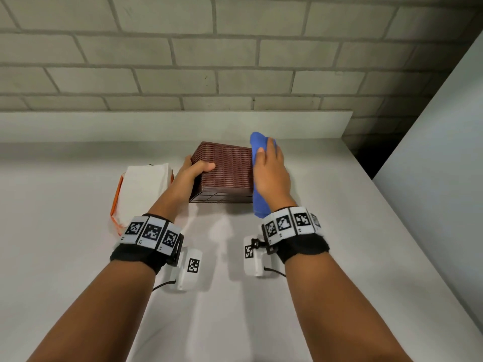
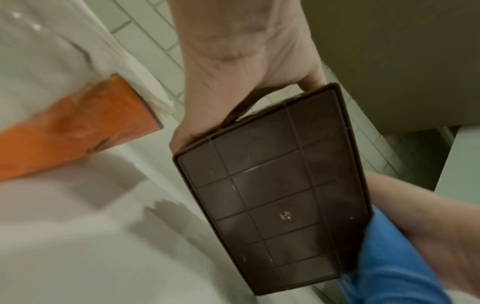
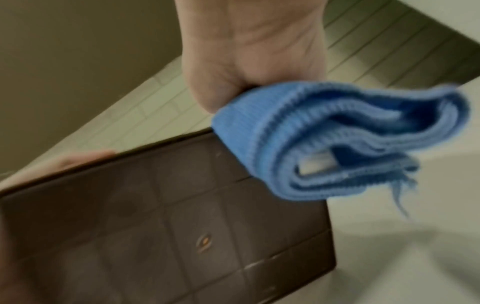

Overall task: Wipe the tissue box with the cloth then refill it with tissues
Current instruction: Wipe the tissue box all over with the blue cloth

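A brown woven tissue box is held tilted above the white table, its gridded underside facing me. My left hand grips its left end, thumb on the woven side. My right hand holds a folded blue cloth pressed against the box's right end. The cloth hangs folded below the right palm beside the box's underside. A stack of white tissues in a torn orange wrapper lies on the table left of the box.
The white table ends at a raised back ledge under a grey brick wall. A grey panel stands at the right, with a dark gap behind the table's right corner.
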Tool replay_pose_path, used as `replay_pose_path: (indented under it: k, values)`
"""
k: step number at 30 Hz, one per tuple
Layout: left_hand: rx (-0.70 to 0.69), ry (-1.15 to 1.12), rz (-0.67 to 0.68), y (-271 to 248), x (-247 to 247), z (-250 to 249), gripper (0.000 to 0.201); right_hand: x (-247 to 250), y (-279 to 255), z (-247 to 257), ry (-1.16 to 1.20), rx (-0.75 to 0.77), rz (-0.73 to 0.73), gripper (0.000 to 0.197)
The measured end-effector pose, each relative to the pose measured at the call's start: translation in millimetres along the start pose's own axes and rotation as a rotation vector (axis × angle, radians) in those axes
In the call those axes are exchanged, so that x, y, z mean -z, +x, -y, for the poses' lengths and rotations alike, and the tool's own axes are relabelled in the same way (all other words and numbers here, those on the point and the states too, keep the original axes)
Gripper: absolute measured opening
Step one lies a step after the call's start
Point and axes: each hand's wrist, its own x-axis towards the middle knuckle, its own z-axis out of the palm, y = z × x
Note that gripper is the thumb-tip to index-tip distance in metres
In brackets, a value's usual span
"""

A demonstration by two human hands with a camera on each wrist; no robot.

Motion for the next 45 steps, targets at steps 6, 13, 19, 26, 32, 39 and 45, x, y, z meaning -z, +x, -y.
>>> replay_pose_path:
  k: [6, 13, 19, 26, 32, 39, 45]
  values:
    - [0.135, 0.066, 0.060, 7.5, 9.2, -4.4, 0.125, 10.8, 0.6, -12.5, 0.368, -0.081, 0.136, 0.053]
    - [0.062, 0.096, 0.078, 2.1, 10.4, 6.6, 0.072, 15.1, -17.2, -9.8, 0.507, -0.113, 0.166, 0.055]
    - [-0.072, 0.091, 0.217, -7.6, 11.9, 3.5, 0.089, 39.4, -19.1, -12.8, 0.880, -0.320, 0.285, 0.028]
    - [-0.125, 0.228, 0.386, -12.7, 4.5, 3.8, 0.109, 58.9, -8.4, -14.2, 0.794, -0.316, 0.369, 0.044]
    - [-0.211, 0.199, 0.328, -16.1, -3.6, 10.6, 0.106, 66.5, 0.6, 0.5, -0.079, -0.090, 0.331, 0.052]
    - [-0.236, 0.289, 0.287, -13.9, -10.0, 11.2, 0.135, 67.9, -17.4, 26.2, -0.469, -0.013, 0.377, 0.052]
    - [-0.261, 0.356, 0.323, -14.7, -31.7, 20.6, 0.117, 22.5, -33.9, 54.7, -0.385, 0.131, 0.528, 0.054]
